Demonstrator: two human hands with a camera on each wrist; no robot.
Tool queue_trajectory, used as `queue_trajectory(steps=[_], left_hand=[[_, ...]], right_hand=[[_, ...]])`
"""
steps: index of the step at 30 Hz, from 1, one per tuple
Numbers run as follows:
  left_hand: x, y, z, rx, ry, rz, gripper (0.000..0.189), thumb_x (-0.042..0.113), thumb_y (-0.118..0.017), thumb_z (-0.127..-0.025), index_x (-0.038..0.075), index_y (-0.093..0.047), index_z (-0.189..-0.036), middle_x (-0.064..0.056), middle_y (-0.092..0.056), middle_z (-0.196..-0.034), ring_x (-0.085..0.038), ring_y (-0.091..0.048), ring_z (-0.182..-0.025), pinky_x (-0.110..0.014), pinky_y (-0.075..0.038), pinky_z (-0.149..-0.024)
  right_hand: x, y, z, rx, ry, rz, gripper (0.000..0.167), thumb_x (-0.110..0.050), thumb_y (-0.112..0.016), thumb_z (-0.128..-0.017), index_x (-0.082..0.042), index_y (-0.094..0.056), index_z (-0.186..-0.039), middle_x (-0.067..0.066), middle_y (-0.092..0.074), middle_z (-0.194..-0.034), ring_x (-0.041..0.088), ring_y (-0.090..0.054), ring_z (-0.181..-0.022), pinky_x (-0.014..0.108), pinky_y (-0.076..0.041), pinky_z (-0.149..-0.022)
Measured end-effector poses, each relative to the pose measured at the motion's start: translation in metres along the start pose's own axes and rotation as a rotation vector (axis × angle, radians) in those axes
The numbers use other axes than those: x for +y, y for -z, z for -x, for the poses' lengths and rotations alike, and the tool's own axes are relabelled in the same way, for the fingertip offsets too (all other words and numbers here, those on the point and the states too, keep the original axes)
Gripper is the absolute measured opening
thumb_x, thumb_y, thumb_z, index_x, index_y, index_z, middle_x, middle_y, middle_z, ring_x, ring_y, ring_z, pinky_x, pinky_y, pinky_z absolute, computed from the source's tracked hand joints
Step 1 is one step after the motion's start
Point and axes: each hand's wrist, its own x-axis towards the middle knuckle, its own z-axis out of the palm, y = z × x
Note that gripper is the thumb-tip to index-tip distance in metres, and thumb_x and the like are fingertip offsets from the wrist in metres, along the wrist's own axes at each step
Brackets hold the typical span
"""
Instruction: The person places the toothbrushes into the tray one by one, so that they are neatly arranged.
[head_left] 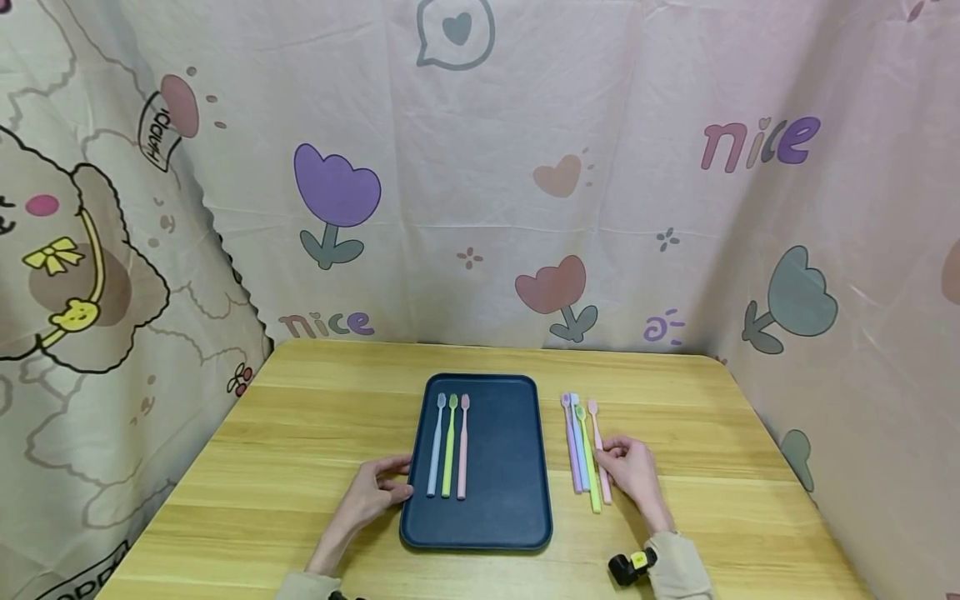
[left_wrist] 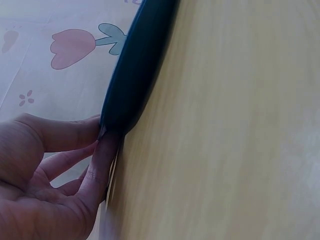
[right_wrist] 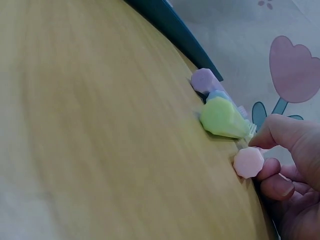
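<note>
Nearest, a black camera (head_left: 628, 568) sits by our right sleeve (head_left: 678, 568). Our left hand (head_left: 372, 492) grips the dark tray (head_left: 504, 467) by its edge; our right hand (head_left: 633, 473) pinches a pink toothbrush (head_left: 606, 493) on the table (head_left: 720, 500), beside purple, blue and green toothbrushes (head_left: 573, 454). Three others (head_left: 448, 458) lie traywise. Behind, a curtain (head_left: 465, 167) reads "nice".

Tray (head_left: 502, 467) — smooth plastic (looks matt).

On my right wrist view, the green toothbrush (right_wrist: 223, 118) hides most of the blue toothbrush (right_wrist: 216, 94), and the right edge crops the right hand (right_wrist: 304, 150). My left wrist view cuts off the tray (left_wrist: 142, 55) at the top.
</note>
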Motion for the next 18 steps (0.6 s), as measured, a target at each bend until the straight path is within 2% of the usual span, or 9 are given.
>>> queue_trajectory(steps=[10, 18], left_hand=[[-0.0005, 0.0002, -0.0001, -0.004, -0.008, -0.001, 0.057, -0.009, -0.069, -0.084, -0.017, -0.050, -0.137, -0.035, -0.061, -0.124, -0.031, -0.073, -0.091, -0.021, -0.058, -0.071], [-0.0008, -0.0002, -0.0005, 0.009, 0.001, -0.018, 0.056, -0.008, -0.070, -0.084, -0.015, -0.052, -0.136, -0.034, -0.062, -0.125, -0.030, -0.073, -0.091, -0.021, -0.057, -0.072]], right_hand=[[0.0000, -0.0004, -0.0005, 0.012, 0.013, 0.022, 0.015, -0.010, -0.071, -0.082, 0.002, -0.073, -0.091, 0.002, -0.066, -0.069, 0.004, -0.053, -0.050, 0.020, -0.045, -0.046], [0.0016, 0.0004, -0.0003, 0.003, -0.006, 0.010, 0.018, -0.010, -0.069, -0.083, 0.003, -0.072, -0.095, 0.005, -0.068, -0.073, 0.005, -0.053, -0.055, 0.019, -0.045, -0.049]])
